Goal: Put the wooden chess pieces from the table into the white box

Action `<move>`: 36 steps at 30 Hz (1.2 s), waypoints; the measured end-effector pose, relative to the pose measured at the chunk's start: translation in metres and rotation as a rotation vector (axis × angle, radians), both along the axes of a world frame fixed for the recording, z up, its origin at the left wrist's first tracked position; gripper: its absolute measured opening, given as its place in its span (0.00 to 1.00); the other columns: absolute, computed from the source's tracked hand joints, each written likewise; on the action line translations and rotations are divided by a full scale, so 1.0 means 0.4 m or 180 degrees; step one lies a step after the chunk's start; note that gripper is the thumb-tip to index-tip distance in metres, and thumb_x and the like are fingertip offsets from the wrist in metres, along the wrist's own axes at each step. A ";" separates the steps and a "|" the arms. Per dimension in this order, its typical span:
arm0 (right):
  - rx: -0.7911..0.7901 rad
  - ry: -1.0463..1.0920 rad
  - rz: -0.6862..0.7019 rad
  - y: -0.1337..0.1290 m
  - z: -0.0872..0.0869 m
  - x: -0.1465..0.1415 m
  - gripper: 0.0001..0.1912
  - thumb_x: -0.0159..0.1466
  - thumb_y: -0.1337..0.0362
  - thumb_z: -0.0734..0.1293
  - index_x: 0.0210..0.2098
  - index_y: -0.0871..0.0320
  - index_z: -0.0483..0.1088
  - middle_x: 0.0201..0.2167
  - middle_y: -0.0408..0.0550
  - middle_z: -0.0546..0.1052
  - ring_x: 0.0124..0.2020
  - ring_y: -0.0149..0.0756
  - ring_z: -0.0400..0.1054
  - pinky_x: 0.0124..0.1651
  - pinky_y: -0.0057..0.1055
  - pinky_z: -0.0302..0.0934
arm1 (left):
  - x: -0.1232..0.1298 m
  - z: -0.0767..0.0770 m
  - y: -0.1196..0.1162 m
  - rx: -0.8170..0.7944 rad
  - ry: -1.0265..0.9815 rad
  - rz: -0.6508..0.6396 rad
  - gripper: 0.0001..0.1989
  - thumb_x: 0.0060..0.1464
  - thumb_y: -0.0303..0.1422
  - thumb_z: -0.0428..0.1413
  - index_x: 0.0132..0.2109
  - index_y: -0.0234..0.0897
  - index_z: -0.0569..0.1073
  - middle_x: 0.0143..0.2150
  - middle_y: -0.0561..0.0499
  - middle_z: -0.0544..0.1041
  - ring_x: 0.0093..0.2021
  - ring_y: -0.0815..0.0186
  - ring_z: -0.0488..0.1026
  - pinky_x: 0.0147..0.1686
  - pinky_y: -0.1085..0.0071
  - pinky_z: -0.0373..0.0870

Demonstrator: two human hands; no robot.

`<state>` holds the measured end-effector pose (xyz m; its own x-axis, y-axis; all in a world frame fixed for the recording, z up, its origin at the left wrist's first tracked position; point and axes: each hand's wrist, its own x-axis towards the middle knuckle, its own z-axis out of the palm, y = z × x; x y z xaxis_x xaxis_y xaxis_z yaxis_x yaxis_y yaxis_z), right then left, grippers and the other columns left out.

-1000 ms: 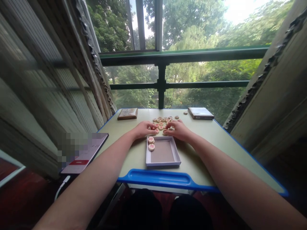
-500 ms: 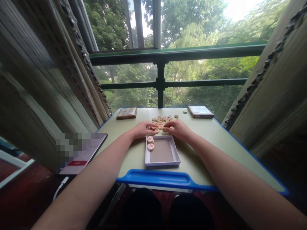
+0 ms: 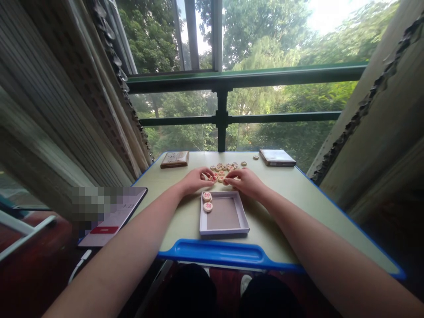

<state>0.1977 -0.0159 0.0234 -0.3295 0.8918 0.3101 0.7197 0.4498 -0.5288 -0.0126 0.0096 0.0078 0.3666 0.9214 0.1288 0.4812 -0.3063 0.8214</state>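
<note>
The left hand [image 3: 195, 181] and right hand [image 3: 244, 183] lie curled at the edge of a cluster of xiangqi pieces [image 3: 223, 170] on the surface [image 3: 281, 194]; whether either grips a piece I cannot tell. Two more pieces [image 3: 207, 201] sit inside a shallow cardboard tray [image 3: 224, 232] just nearer the person.

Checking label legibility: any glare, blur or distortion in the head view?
Head view: sky blown out above the trees; wide-angle bows the blue-edged desk; tablet partly pixelated; two xiangqi pieces sharp, red characters readable.
</note>
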 end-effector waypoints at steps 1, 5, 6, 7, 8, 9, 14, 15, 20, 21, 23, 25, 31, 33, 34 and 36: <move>-0.0046 0.0121 -0.0015 0.000 0.001 0.000 0.10 0.57 0.60 0.65 0.35 0.57 0.75 0.31 0.46 0.78 0.32 0.35 0.69 0.39 0.30 0.60 | 0.000 -0.001 0.000 -0.0027 -0.0049 0.0005 0.19 0.38 0.36 0.62 0.39 0.33 0.72 0.36 0.50 0.72 0.25 0.74 0.62 0.26 0.75 0.62; -0.0213 0.0538 -0.0025 -0.002 0.008 -0.002 0.15 0.59 0.64 0.63 0.45 0.57 0.72 0.32 0.46 0.78 0.28 0.31 0.69 0.35 0.28 0.62 | 0.002 0.000 -0.003 -0.0099 -0.0125 -0.0048 0.18 0.38 0.34 0.62 0.38 0.33 0.71 0.37 0.49 0.73 0.27 0.74 0.64 0.27 0.75 0.63; -0.0247 0.0603 0.0031 -0.004 0.010 -0.003 0.14 0.59 0.66 0.63 0.43 0.57 0.73 0.33 0.46 0.78 0.29 0.31 0.69 0.35 0.27 0.62 | 0.002 0.001 -0.003 -0.0102 -0.0116 -0.0064 0.18 0.38 0.34 0.62 0.38 0.33 0.71 0.37 0.49 0.73 0.27 0.74 0.64 0.27 0.75 0.63; -0.0286 0.0653 0.0087 -0.006 0.013 -0.005 0.12 0.58 0.66 0.63 0.40 0.57 0.74 0.33 0.46 0.78 0.30 0.31 0.69 0.35 0.27 0.62 | 0.001 0.002 -0.003 -0.0104 -0.0099 -0.0076 0.18 0.38 0.34 0.62 0.38 0.33 0.71 0.37 0.48 0.73 0.27 0.74 0.64 0.27 0.75 0.63; -0.0331 0.0701 0.0131 -0.008 0.015 -0.007 0.11 0.58 0.67 0.63 0.38 0.57 0.74 0.33 0.46 0.78 0.32 0.32 0.70 0.35 0.27 0.62 | 0.000 0.003 -0.003 -0.0106 -0.0085 -0.0081 0.17 0.38 0.34 0.62 0.38 0.33 0.72 0.37 0.48 0.73 0.27 0.74 0.64 0.27 0.75 0.63; -0.0392 0.0750 0.0160 -0.010 0.018 -0.008 0.10 0.57 0.66 0.64 0.37 0.58 0.75 0.32 0.46 0.78 0.32 0.32 0.70 0.34 0.26 0.61 | 0.000 0.004 -0.003 -0.0108 -0.0075 -0.0084 0.17 0.38 0.34 0.62 0.38 0.33 0.72 0.37 0.48 0.73 0.26 0.74 0.64 0.26 0.75 0.62; -0.0647 0.1104 0.0158 -0.021 0.018 -0.013 0.10 0.56 0.60 0.66 0.33 0.61 0.73 0.30 0.48 0.78 0.29 0.32 0.70 0.30 0.26 0.61 | -0.003 0.003 -0.003 -0.0067 0.0089 -0.0134 0.19 0.38 0.37 0.61 0.40 0.33 0.74 0.34 0.51 0.72 0.24 0.75 0.60 0.24 0.76 0.59; -0.0699 0.1183 0.0188 -0.023 0.017 -0.014 0.10 0.55 0.60 0.66 0.33 0.61 0.73 0.31 0.49 0.78 0.30 0.32 0.70 0.30 0.26 0.61 | -0.003 0.003 -0.003 -0.0045 0.0154 -0.0121 0.19 0.39 0.38 0.61 0.40 0.34 0.75 0.32 0.52 0.72 0.24 0.75 0.59 0.23 0.76 0.58; -0.0874 0.1348 0.0253 -0.027 0.024 -0.015 0.12 0.57 0.62 0.65 0.40 0.59 0.72 0.32 0.49 0.78 0.30 0.33 0.70 0.29 0.26 0.60 | 0.004 0.013 -0.013 0.0086 0.0341 -0.0029 0.20 0.39 0.40 0.60 0.40 0.35 0.76 0.27 0.54 0.69 0.22 0.74 0.56 0.23 0.75 0.55; -0.0813 0.1300 0.0200 -0.025 0.026 -0.013 0.12 0.57 0.63 0.65 0.40 0.59 0.72 0.33 0.49 0.78 0.31 0.33 0.70 0.29 0.26 0.60 | 0.005 0.017 -0.016 0.0101 0.0357 -0.0014 0.20 0.39 0.40 0.60 0.40 0.35 0.76 0.27 0.54 0.69 0.22 0.74 0.56 0.22 0.75 0.55; -0.0584 0.1152 -0.0015 -0.018 0.028 -0.007 0.11 0.58 0.64 0.64 0.40 0.58 0.73 0.34 0.49 0.78 0.33 0.34 0.70 0.31 0.26 0.61 | 0.007 0.024 -0.022 0.0090 0.0361 0.0006 0.20 0.38 0.38 0.61 0.41 0.35 0.77 0.27 0.55 0.68 0.22 0.74 0.55 0.22 0.75 0.55; -0.0295 0.0891 -0.0281 -0.009 0.025 0.000 0.10 0.58 0.64 0.64 0.38 0.58 0.74 0.35 0.49 0.78 0.34 0.34 0.70 0.34 0.27 0.61 | 0.005 0.027 -0.025 -0.0022 0.0313 -0.0007 0.20 0.38 0.34 0.60 0.43 0.35 0.76 0.26 0.55 0.67 0.23 0.74 0.56 0.23 0.75 0.56; -0.0086 0.0036 0.0011 0.000 -0.002 0.002 0.11 0.58 0.63 0.64 0.39 0.56 0.73 0.32 0.46 0.78 0.30 0.33 0.69 0.35 0.28 0.61 | -0.001 0.009 -0.011 0.0030 0.0244 0.0081 0.22 0.39 0.25 0.52 0.46 0.35 0.75 0.26 0.55 0.65 0.22 0.75 0.55 0.22 0.76 0.56; 0.0073 -0.0212 0.0096 0.002 -0.009 -0.002 0.08 0.57 0.63 0.65 0.35 0.56 0.74 0.32 0.46 0.77 0.35 0.36 0.68 0.38 0.30 0.60 | 0.000 0.002 -0.005 0.0343 0.0351 0.0137 0.19 0.40 0.25 0.52 0.42 0.35 0.77 0.32 0.53 0.68 0.23 0.75 0.57 0.24 0.76 0.60; 0.0156 -0.0325 0.0114 0.005 -0.012 -0.004 0.08 0.57 0.62 0.65 0.34 0.56 0.75 0.32 0.46 0.77 0.37 0.37 0.67 0.41 0.31 0.60 | 0.001 -0.001 -0.003 0.0454 0.0414 0.0134 0.17 0.40 0.26 0.52 0.40 0.35 0.78 0.35 0.51 0.69 0.24 0.75 0.59 0.26 0.75 0.61; 0.0271 -0.0525 0.0136 0.013 -0.016 -0.006 0.09 0.57 0.61 0.65 0.34 0.55 0.76 0.34 0.47 0.77 0.40 0.39 0.66 0.45 0.34 0.57 | 0.003 -0.003 -0.001 0.0556 0.0533 0.0110 0.15 0.42 0.26 0.52 0.38 0.35 0.79 0.38 0.50 0.70 0.26 0.73 0.62 0.30 0.74 0.64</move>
